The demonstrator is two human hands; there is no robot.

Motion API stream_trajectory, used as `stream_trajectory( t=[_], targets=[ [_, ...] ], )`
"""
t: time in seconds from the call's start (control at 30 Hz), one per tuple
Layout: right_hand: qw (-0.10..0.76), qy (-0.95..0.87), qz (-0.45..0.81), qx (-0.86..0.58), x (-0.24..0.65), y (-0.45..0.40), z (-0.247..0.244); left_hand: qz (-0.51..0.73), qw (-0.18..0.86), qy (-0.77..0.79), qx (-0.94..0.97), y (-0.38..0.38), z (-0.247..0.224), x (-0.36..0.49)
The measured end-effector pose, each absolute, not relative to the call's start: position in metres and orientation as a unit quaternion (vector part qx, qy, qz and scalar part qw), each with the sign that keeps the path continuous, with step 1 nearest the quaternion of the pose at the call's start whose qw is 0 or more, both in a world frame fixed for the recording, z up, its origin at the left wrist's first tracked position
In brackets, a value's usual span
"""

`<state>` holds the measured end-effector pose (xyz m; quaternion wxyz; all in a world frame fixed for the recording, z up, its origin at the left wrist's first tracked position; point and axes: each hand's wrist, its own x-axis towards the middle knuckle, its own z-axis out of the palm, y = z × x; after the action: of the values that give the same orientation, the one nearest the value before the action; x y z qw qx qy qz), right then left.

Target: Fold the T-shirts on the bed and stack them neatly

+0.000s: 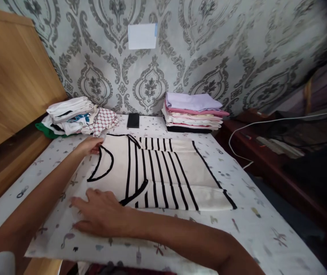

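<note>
A cream knit top (169,170) with black stripes and black trim lies flat in front of me, its neckline toward the left and its hem toward the right. Both long sides are folded inward over the body. At the far shoulder, beside the neckline, my left hand (90,146) has its fingers closed together on the fabric edge. My right hand (102,212) rests palm down at the near shoulder, fingers spread across the fabric edge and the tablecloth. Part of the near shoulder is hidden beneath it.
A patterned white cloth (255,225) covers the table. Against the wall stand a loose clothes pile (72,116) at left, a black phone-like slab (133,120), and a neat stack of folded clothes (193,112). A wooden cabinet (17,68) borders the left; a white cable (233,133) hangs right.
</note>
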<state>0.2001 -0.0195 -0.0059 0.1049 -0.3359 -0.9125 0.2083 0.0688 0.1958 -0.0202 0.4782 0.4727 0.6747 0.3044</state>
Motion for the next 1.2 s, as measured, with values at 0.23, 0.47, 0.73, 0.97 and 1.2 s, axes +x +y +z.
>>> stream_trajectory(
  t=[0.23, 0.47, 0.73, 0.97, 1.2],
  targets=[
    [0.040, -0.930, 0.165, -0.325, 0.171, -0.003, -0.014, 0.287, 0.472, 0.673, 0.492, 0.213, -0.025, 0.074],
    [0.043, -0.921, 0.198, -0.332, 0.172, 0.004, -0.019, 0.304, 0.474, 0.653, 0.507, 0.212, -0.020, 0.090],
    [0.166, -0.871, 0.229, -0.402, 0.206, -0.015, 0.013, 0.377, 0.490, 0.577, 0.533, 0.199, 0.015, 0.121],
    [0.395, -0.694, 0.382, -0.466, 0.293, -0.054, 0.027, 0.378, 0.528, 0.511, 0.563, 0.201, 0.029, 0.202],
    [0.409, -0.548, 0.495, -0.536, 0.354, -0.076, -0.006, 0.319, 0.568, 0.490, 0.579, 0.195, -0.017, 0.284]
  ],
)
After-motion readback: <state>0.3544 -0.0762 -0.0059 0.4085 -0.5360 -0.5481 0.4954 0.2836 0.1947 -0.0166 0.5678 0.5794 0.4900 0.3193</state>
